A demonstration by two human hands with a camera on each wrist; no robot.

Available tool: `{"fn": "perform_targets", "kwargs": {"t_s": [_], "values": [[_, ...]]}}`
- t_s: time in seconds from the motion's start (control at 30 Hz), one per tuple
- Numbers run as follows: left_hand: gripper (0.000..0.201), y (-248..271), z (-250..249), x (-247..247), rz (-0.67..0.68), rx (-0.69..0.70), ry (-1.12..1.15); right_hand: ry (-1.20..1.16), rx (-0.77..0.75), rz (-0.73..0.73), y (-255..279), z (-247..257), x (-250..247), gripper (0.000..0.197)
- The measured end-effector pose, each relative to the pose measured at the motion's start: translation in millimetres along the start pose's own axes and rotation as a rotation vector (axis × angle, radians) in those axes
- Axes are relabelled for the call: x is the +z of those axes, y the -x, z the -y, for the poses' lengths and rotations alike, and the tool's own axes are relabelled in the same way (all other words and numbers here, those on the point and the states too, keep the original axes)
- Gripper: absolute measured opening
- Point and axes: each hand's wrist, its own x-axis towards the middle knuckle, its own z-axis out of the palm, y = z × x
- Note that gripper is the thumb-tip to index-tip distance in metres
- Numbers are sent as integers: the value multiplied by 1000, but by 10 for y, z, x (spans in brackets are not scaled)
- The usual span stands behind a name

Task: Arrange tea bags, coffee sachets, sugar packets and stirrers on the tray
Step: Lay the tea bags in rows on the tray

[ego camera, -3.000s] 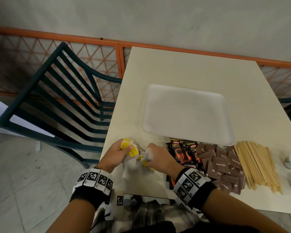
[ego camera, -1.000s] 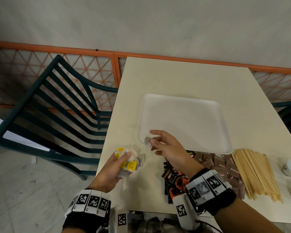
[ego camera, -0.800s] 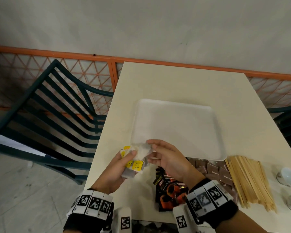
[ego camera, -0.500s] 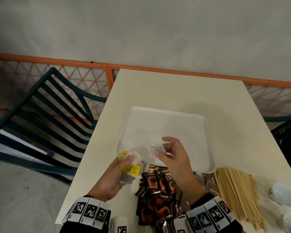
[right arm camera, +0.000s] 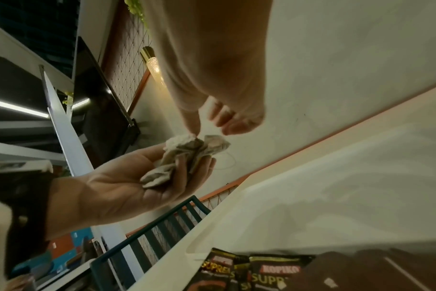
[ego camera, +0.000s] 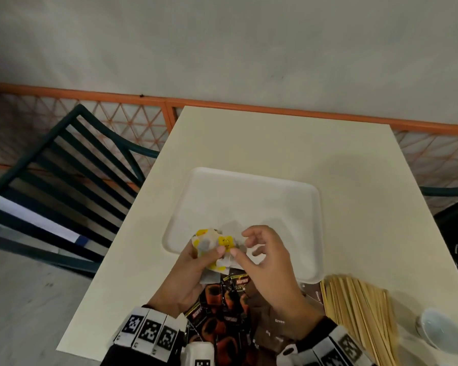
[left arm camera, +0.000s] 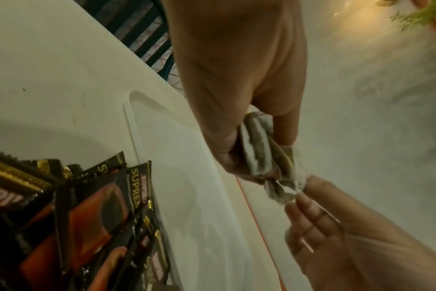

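The left hand [ego camera: 188,270] clutches the tea bags [ego camera: 214,247]; the right hand [ego camera: 265,260] pinches one, best peeled singly toward the tray [ego camera: 288,196] at 12 o'clock.

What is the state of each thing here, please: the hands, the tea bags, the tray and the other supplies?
Left hand: grips the bunch of tea bags.
Right hand: fingers pinch one tea bag from the bunch.
Tray: flat on the table, nothing clearly arranged on it.
Coffee sachets: heaped on table.
Sugar packets: heaped on table.
Stirrers: lying bundled beside tray.
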Motion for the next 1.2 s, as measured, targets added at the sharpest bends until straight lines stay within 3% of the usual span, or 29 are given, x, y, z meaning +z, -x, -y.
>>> {"fn": "perform_targets", "kwargs": {"t_s": [0.03, 0.1, 0.2, 0.37, 0.43, 0.57, 0.63, 0.77, 0.83, 0.97, 1.07, 1.2], "values": [[86, -17, 0, -13, -15, 21, 14, 50, 36, -18, -33, -10, 8, 21], [92, -54, -11, -62, -43, 57, 15, 99, 156, 83, -106, -14, 49, 9], [93, -131, -48, -133, -72, 87, -59, 29, 300, 225, -243, -34, 147, 13], [89, -353, -178, -346, -114, 116, -47, -172, 434, 189, -582, -8, 296, 3], [82, -466, -274, -482, -144, 123, -43, -244, 498, 174, -779, -13, 381, 3], [31, -635, -476, -749, -190, 127, -71, -271, 558, 56, -1206, -101, 579, 12], [33, -724, -569, -904, -208, 123, -109, -240, 563, -20, -1459, -180, 747, 23], [33, -860, -679, -1140, -243, 97, -144, -92, 524, -20, -1900, -413, 1063, 28], [37, -896, -684, -1240, -252, 88, -162, 112, 462, 39, -2020, -526, 1141, 22], [40, -914, -647, -1360, -273, 65, -207, 512, 165, 125, -1975, -631, 1139, 24], [34, -943, -616, -1363, -279, 68, -226, 719, -66, 311, -1862, -704, 1161, 30], [31, -1000, -595, -1328, -286, 69, -241, 757, -129, 401, -1888, -822, 1218, 45]]}}
